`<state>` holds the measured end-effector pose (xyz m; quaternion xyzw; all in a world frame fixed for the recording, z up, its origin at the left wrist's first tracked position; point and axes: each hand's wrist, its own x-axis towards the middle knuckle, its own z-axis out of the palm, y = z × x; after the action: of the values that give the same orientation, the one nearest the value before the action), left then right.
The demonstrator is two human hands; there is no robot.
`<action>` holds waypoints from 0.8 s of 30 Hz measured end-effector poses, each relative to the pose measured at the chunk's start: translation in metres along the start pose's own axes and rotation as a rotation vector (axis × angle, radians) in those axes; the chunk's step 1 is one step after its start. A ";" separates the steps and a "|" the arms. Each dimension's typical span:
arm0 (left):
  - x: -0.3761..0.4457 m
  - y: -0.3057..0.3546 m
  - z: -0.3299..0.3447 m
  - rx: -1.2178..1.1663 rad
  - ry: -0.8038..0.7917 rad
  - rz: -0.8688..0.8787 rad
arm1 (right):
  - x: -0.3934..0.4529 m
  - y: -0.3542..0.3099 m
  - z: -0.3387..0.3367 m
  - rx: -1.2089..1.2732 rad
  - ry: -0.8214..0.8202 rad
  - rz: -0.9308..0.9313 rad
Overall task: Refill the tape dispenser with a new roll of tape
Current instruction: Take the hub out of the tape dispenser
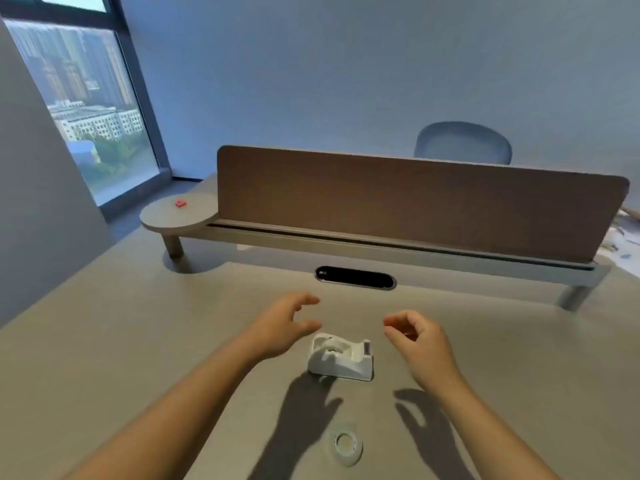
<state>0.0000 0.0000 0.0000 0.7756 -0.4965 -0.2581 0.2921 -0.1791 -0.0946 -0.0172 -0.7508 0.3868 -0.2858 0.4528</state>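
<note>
A white tape dispenser (341, 357) stands on the grey desk (138, 323), its cutter end pointing right. A clear roll of tape (346, 444) lies flat on the desk nearer to me, below the dispenser. My left hand (282, 329) hovers above and just left of the dispenser, fingers spread and curled, holding nothing. My right hand (420, 344) hovers to the right of the dispenser, fingers loosely curved apart, also holding nothing. Both hands cast shadows on the desk.
A brown divider panel (415, 202) on a raised shelf runs across the back of the desk. A black cable slot (355, 278) sits in front of it. A small red object (180, 203) lies on the round shelf end. A chair back (463, 143) shows behind.
</note>
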 end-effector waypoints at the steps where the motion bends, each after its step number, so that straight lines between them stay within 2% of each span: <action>1: 0.001 -0.006 0.003 0.012 -0.008 -0.020 | 0.005 0.005 0.006 -0.010 -0.018 0.016; 6: 0.017 -0.050 0.031 0.017 -0.056 -0.101 | 0.027 0.039 0.044 -0.083 -0.080 0.108; 11: 0.042 -0.077 0.055 0.021 -0.121 -0.133 | 0.043 0.074 0.073 -0.286 -0.083 0.147; 16: 0.059 -0.089 0.069 -0.019 -0.145 -0.127 | 0.052 0.089 0.089 -0.378 -0.114 0.121; 24: 0.072 -0.098 0.075 -0.081 -0.120 -0.070 | 0.054 0.099 0.096 -0.337 -0.069 0.156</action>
<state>0.0362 -0.0479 -0.1296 0.7632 -0.4747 -0.3342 0.2838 -0.1069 -0.1251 -0.1430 -0.7931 0.4705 -0.1549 0.3545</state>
